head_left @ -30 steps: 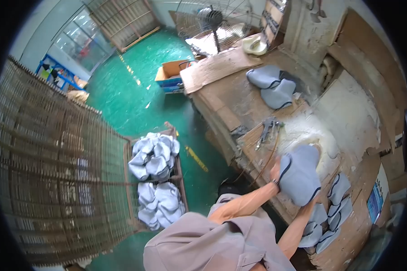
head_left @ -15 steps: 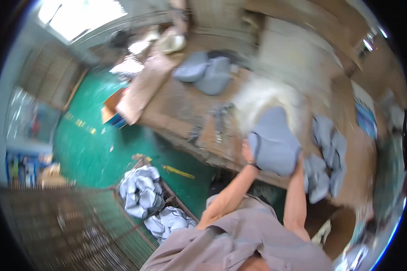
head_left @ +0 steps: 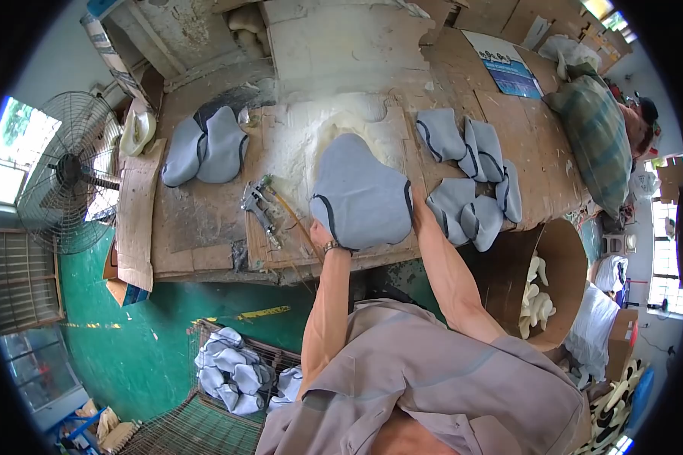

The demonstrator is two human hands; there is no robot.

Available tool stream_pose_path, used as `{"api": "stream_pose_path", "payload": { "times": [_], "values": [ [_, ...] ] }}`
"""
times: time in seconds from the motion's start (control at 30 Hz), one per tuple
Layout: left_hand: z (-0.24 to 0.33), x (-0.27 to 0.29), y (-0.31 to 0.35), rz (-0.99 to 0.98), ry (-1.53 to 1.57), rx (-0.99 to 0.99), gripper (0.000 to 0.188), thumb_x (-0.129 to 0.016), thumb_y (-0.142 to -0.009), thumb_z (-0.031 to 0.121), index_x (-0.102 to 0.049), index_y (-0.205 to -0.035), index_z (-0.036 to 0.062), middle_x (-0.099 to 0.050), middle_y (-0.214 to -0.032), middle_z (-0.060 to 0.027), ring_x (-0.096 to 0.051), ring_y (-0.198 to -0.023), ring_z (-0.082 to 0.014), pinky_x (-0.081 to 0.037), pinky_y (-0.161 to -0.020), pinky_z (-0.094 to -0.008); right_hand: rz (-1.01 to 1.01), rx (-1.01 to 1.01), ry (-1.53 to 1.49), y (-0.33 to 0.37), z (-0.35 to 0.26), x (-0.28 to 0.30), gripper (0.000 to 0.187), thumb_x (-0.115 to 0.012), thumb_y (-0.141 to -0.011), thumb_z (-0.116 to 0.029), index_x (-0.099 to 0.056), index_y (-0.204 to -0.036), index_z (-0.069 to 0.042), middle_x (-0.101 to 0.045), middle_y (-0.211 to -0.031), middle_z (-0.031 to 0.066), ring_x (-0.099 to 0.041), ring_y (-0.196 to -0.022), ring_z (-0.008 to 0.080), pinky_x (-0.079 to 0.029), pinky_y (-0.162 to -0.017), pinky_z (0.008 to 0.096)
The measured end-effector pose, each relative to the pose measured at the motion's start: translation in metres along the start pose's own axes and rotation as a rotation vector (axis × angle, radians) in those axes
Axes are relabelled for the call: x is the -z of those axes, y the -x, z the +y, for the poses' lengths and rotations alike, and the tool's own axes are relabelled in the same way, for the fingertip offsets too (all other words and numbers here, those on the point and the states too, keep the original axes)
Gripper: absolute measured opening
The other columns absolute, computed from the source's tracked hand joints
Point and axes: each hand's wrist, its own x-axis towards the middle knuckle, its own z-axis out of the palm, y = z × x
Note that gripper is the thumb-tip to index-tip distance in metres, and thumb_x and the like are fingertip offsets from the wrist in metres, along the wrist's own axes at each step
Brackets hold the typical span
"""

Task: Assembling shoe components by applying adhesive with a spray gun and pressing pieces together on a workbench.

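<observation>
Over the near edge of a brown, cardboard-topped workbench (head_left: 539,152), a grey, rounded fabric piece with black edging (head_left: 364,193) is gripped at opposite sides by the left hand (head_left: 319,233) and right hand (head_left: 418,209), set apart, fingers partly hidden. Left of it lies a silver metal spray gun (head_left: 257,211); right, several similar grey, black-edged fabric pieces (head_left: 442,135).

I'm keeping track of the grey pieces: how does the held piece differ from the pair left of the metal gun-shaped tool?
The held piece is between the left hand and right hand; the pair lies on the table, untouched. The held piece is single; the pair is two pieces side by side. Both are grey with dark edging.
</observation>
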Motion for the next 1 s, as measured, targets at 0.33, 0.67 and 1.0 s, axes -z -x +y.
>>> {"api": "stream_pose_path", "payload": {
  "times": [0.33,0.67,1.0],
  "values": [
    [0.011,0.015,-0.008,0.027,0.09,0.067,0.045,-0.071,-0.094,0.045,-0.079,-0.099,0.0006,-0.077,-0.092,-0.0128,-0.072,-0.083,-0.0266,-0.058,-0.077,-0.0422,0.305,0.821,0.258,0.125,-0.068,0.003,0.043,-0.062,-0.099,-0.029,-0.06,-0.132,-0.001,-0.063,-0.128,0.022,-0.058,-0.119,0.0422,-0.045,-0.101,0.0485],
    [-0.015,0.005,-0.003,-0.196,0.477,0.317,0.071,-0.046,-0.105,0.061,-0.067,-0.127,-0.0032,-0.069,-0.119,-0.0178,-0.065,-0.109,-0.0265,-0.051,-0.095,-0.0456,-0.246,1.185,1.246,0.178,-0.092,-0.029,0.084,-0.066,-0.085,-0.056,-0.046,-0.154,-0.013,-0.04,-0.162,0.0111,-0.037,-0.146,0.0417,-0.027,-0.114,0.0672],
    [-0.007,0.024,0.008,-0.079,0.565,0.238,0.073,-0.051,-0.102,0.064,-0.07,-0.118,-0.0048,-0.074,-0.109,-0.0146,-0.067,-0.097,-0.0259,-0.052,-0.087,-0.0408,-0.305,1.123,1.288,0.181,-0.104,-0.069,0.095,-0.069,-0.079,-0.064,-0.044,-0.156,-0.015,-0.037,-0.164,0.0134,-0.038,-0.142,0.0479,-0.028,-0.108,0.0764]
  ]
}}
